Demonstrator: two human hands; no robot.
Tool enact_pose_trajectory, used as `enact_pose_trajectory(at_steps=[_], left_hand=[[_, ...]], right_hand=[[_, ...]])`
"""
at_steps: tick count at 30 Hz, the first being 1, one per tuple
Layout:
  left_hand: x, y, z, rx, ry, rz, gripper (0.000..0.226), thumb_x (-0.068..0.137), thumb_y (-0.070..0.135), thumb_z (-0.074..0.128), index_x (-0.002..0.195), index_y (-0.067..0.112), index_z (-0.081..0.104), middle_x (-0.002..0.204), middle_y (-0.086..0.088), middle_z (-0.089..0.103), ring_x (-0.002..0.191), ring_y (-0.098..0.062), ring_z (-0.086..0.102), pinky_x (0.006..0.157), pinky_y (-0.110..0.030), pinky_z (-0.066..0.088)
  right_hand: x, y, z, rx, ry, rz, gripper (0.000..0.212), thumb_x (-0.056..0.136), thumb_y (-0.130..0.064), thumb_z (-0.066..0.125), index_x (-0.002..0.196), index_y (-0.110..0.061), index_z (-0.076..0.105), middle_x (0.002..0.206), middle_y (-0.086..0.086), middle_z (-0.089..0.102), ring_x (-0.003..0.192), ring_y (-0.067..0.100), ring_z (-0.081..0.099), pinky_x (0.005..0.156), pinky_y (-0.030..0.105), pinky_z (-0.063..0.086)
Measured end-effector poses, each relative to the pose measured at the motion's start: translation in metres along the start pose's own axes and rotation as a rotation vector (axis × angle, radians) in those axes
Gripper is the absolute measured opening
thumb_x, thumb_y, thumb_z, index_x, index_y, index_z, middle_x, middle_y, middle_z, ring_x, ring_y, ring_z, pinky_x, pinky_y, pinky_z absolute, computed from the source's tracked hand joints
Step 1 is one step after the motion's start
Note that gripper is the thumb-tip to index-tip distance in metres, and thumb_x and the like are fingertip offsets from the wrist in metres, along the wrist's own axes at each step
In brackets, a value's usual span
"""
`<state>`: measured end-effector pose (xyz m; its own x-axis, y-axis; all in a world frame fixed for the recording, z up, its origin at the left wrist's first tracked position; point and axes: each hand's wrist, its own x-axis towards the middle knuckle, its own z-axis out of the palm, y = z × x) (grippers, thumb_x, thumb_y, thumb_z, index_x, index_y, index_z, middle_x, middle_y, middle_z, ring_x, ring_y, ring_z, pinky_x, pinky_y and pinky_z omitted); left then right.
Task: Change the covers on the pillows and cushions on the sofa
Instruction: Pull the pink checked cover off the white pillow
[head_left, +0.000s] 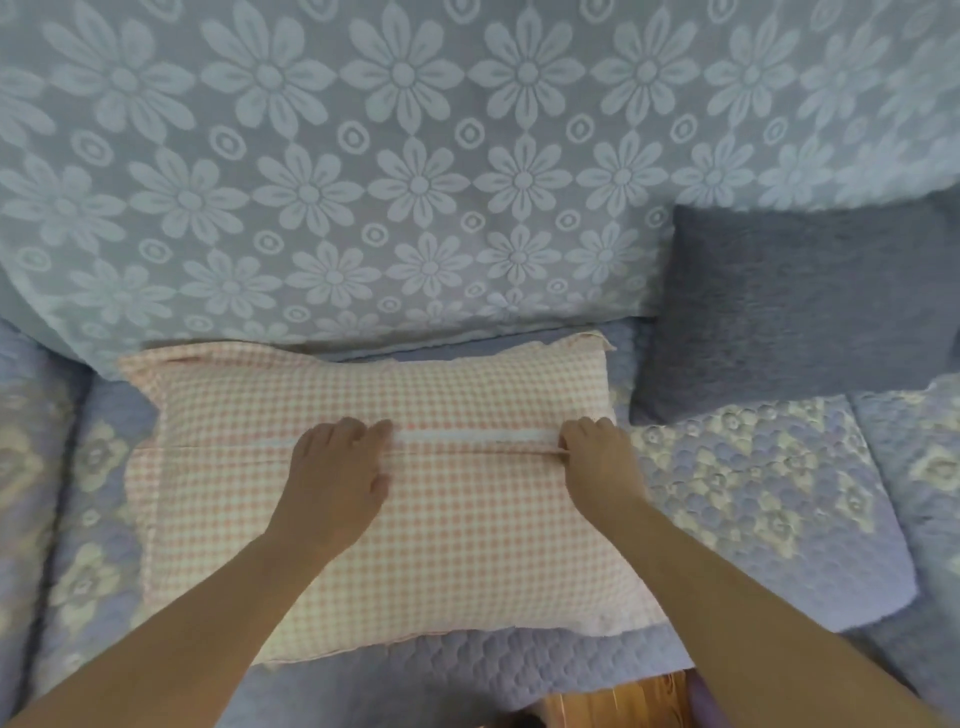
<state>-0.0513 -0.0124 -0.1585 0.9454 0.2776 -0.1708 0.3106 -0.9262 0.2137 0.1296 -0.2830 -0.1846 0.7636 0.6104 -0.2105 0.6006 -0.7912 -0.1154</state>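
Head view: I see the pink gingham pillow (374, 499) lying flat on the quilted sofa seat (753, 499), my left hand (337, 467) pressing it with fingers together, my right hand (597, 457) pinching its zipper opening (467, 441), beside a grey cushion (795, 312)

Home living room: sofa (779, 499) under quilted floral cover; daisy-patterned throw (363, 182) over backrest at 12 o'clock; grey cushion (800, 312) at 2 o'clock; wooden floor (613, 699) at 6 o'clock.
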Motion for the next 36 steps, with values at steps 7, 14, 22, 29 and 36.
enact_pose_trajectory(at_steps=[7,14,22,29,36], left_hand=[[-0.017,0.010,0.015,-0.059,-0.015,0.085,0.023,0.081,0.007,0.077,0.098,0.021,0.069,0.080,0.006,0.062,0.065,-0.019,0.055,0.059,-0.033,0.039],[-0.031,0.012,0.018,-0.178,-0.295,-0.180,0.055,0.101,0.021,0.047,0.152,0.038,0.036,0.077,0.015,0.058,0.065,0.000,0.056,0.058,-0.019,0.043],[-0.025,0.024,0.006,-0.168,-0.413,-0.250,0.063,0.101,0.017,0.047,0.155,0.040,0.025,0.078,0.013,0.054,0.067,-0.003,0.054,0.060,-0.025,0.043],[-0.023,0.025,0.004,-0.171,-0.446,-0.295,0.062,0.101,0.018,0.047,0.153,0.042,0.024,0.081,0.013,0.055,0.072,-0.006,0.056,0.072,-0.030,0.052],[-0.024,0.030,0.004,-0.141,-0.451,-0.311,0.062,0.102,0.020,0.048,0.154,0.042,0.021,0.085,0.013,0.054,0.078,-0.010,0.056,0.074,-0.031,0.051]], right_hand=[[-0.085,0.027,0.037,0.155,0.065,-0.013,0.053,0.063,0.015,0.071,0.107,-0.014,0.072,0.085,-0.002,0.064,0.081,0.024,0.058,0.076,0.036,0.051],[-0.032,0.029,0.013,0.455,-0.078,0.324,0.060,0.096,-0.001,0.043,0.150,-0.025,0.035,0.154,-0.008,0.027,0.119,0.020,0.051,0.086,0.039,0.051],[0.035,0.057,0.006,0.291,-0.408,0.352,0.025,0.103,-0.022,0.043,0.127,-0.019,0.052,0.121,0.006,0.057,0.098,0.028,0.055,0.085,0.039,0.050],[0.048,0.065,0.012,0.078,-0.620,0.301,0.032,0.103,-0.020,0.039,0.132,-0.012,0.050,0.124,0.008,0.056,0.099,0.025,0.056,0.086,0.038,0.053],[0.050,0.063,0.027,0.093,-0.663,0.420,0.040,0.103,-0.016,0.037,0.141,-0.006,0.044,0.144,0.014,0.045,0.120,0.029,0.052,0.105,0.036,0.040]])
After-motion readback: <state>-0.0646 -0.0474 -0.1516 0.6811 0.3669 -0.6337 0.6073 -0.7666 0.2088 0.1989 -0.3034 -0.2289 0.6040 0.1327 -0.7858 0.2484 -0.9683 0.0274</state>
